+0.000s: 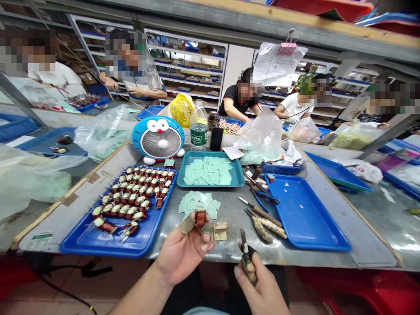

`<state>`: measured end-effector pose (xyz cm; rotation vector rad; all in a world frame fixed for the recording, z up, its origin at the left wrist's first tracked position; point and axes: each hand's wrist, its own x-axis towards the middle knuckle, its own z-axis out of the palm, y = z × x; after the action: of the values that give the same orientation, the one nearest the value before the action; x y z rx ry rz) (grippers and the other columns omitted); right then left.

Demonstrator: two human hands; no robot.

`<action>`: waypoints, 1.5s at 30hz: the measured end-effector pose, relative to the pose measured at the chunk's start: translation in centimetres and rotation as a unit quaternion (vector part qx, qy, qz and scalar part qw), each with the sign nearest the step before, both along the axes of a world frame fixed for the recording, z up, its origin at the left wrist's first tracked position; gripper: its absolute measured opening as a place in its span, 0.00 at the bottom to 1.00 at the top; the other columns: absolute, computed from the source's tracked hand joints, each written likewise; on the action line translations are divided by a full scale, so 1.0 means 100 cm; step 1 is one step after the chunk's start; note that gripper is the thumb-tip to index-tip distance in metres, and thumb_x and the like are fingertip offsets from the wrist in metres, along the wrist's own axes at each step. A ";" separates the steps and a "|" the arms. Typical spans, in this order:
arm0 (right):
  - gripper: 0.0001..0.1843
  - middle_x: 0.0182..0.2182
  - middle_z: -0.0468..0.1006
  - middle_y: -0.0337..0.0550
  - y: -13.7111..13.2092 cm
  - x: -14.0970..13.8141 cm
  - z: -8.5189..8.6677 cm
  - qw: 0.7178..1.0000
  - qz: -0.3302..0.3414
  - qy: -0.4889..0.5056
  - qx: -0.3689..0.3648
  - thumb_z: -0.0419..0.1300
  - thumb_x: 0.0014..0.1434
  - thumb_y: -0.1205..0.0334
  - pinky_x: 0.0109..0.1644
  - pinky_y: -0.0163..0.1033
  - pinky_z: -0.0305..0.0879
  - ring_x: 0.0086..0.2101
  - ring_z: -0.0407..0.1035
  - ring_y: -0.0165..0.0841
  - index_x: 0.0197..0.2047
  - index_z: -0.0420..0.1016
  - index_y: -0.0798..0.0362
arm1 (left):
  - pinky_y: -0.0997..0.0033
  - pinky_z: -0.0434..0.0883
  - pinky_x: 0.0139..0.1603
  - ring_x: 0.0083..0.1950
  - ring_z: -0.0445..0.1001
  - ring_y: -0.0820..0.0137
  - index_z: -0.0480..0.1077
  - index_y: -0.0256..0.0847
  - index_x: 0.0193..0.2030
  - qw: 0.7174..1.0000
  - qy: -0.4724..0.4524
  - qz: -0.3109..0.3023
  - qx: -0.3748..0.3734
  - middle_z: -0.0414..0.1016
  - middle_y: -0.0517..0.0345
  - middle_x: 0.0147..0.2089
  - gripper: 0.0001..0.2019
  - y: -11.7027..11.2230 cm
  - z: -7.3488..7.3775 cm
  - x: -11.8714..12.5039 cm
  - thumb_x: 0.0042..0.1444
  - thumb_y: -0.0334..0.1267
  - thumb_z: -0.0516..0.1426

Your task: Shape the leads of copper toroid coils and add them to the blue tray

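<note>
My left hand (pixel 183 251) pinches a small copper-wound coil (pixel 200 217) between taped thumb and forefinger, just above the table's front edge. My right hand (pixel 262 286) is closed round the wrapped handles of small cutting pliers (pixel 245 256), their tip pointing up, a little to the right of the coil. Loose pale green square pieces (pixel 198 203) lie on the metal table just beyond the coil. A blue tray (pixel 98 240) at the left holds several rows of finished coils (pixel 138 192).
A teal tray (pixel 183 181) of green squares sits centre, with a blue cartoon fan (pixel 158 139) and a water bottle (pixel 198 127) behind. An almost bare blue tray (pixel 305 214) lies right, with pliers and tools (pixel 262 218) beside it. Several people work across the table among plastic bags.
</note>
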<state>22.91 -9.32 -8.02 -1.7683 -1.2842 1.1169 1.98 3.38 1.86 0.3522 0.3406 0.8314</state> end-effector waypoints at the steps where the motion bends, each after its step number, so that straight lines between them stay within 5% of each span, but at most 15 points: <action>1: 0.31 0.41 0.76 0.48 0.000 0.001 0.000 1.000 0.000 -0.001 -0.004 0.58 0.64 0.38 0.48 0.23 0.67 0.40 0.70 0.26 0.49 0.73 0.61 | 0.68 0.70 0.38 0.27 0.70 0.73 0.81 0.34 0.45 1.000 -0.008 -0.003 0.003 0.75 0.58 0.24 0.13 0.000 0.001 -0.001 0.63 0.44 0.65; 6: 0.39 0.39 0.76 0.46 -0.004 -0.010 0.000 0.999 -0.031 0.005 -0.008 0.56 0.62 0.32 0.49 0.25 0.66 0.38 0.70 0.26 0.57 0.71 0.61 | 0.66 0.70 0.40 0.25 0.69 0.74 0.80 0.31 0.46 0.999 -0.031 -0.023 0.013 0.76 0.57 0.24 0.15 0.000 0.002 -0.005 0.64 0.44 0.64; 10: 0.39 0.35 0.76 0.45 -0.007 -0.016 -0.001 0.997 -0.069 0.012 0.020 0.57 0.61 0.30 0.45 0.25 0.66 0.35 0.69 0.25 0.53 0.72 0.61 | 0.67 0.70 0.39 0.26 0.68 0.74 0.80 0.34 0.45 0.999 -0.019 -0.017 0.021 0.74 0.59 0.24 0.17 0.001 0.001 -0.005 0.64 0.49 0.63; 14: 0.34 0.44 0.77 0.49 -0.004 -0.012 0.013 0.997 -0.050 0.006 0.053 0.61 0.63 0.39 0.51 0.25 0.71 0.43 0.74 0.28 0.58 0.71 0.60 | 0.70 0.70 0.44 0.38 0.74 0.72 0.80 0.39 0.42 0.999 0.031 0.006 0.037 0.79 0.58 0.37 0.11 -0.003 -0.004 0.000 0.62 0.45 0.66; 18: 0.31 0.57 0.71 0.49 0.015 -0.019 0.054 0.970 -0.035 -0.058 0.234 0.62 0.66 0.53 0.60 0.28 0.70 0.54 0.73 0.28 0.67 0.61 0.54 | 0.70 0.70 0.50 0.47 0.74 0.69 0.80 0.39 0.44 0.996 0.067 -0.012 0.060 0.79 0.54 0.43 0.09 -0.020 -0.004 0.010 0.62 0.42 0.67; 21: 0.28 0.62 0.67 0.48 0.034 -0.022 0.083 0.912 0.024 -0.138 0.386 0.65 0.64 0.59 0.65 0.32 0.68 0.60 0.68 0.29 0.65 0.64 0.50 | 0.70 0.69 0.52 0.48 0.73 0.67 0.79 0.40 0.49 0.985 0.129 -0.043 0.107 0.78 0.53 0.45 0.09 -0.034 0.003 0.015 0.64 0.40 0.65; 23: 0.26 0.60 0.68 0.46 0.041 -0.021 0.091 0.890 0.058 -0.166 0.420 0.65 0.64 0.59 0.65 0.34 0.68 0.60 0.67 0.29 0.63 0.67 0.49 | 0.70 0.68 0.53 0.49 0.73 0.66 0.79 0.42 0.51 0.973 0.177 -0.054 0.138 0.78 0.54 0.47 0.10 -0.040 0.007 0.015 0.64 0.38 0.64; 29: 0.22 0.49 0.75 0.46 0.034 -0.015 0.065 0.947 0.050 -0.037 0.316 0.64 0.65 0.56 0.54 0.30 0.73 0.48 0.73 0.26 0.60 0.71 0.53 | 0.67 0.68 0.52 0.49 0.72 0.63 0.79 0.40 0.45 0.943 0.268 -0.057 0.186 0.78 0.52 0.49 0.14 -0.042 0.001 0.013 0.69 0.48 0.58; 36: 0.27 0.54 0.74 0.46 0.020 -0.015 0.024 0.958 -0.008 0.093 0.270 0.67 0.63 0.59 0.57 0.30 0.74 0.49 0.75 0.26 0.63 0.68 0.51 | 0.68 0.70 0.47 0.40 0.72 0.66 0.81 0.38 0.43 0.957 0.254 -0.078 0.115 0.79 0.51 0.41 0.14 -0.040 -0.001 0.023 0.66 0.46 0.61; 45: 0.26 0.51 0.76 0.47 0.015 -0.007 0.029 0.951 -0.040 0.138 0.274 0.70 0.59 0.54 0.54 0.30 0.75 0.46 0.76 0.28 0.57 0.73 0.54 | 0.69 0.70 0.42 0.38 0.70 0.66 0.82 0.39 0.44 0.936 0.308 -0.098 0.140 0.79 0.51 0.40 0.14 -0.046 0.010 0.039 0.65 0.47 0.61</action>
<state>22.23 -7.83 -5.13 -1.1938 -1.1908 0.8201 5.85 -1.27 2.91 0.9066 0.7591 0.5546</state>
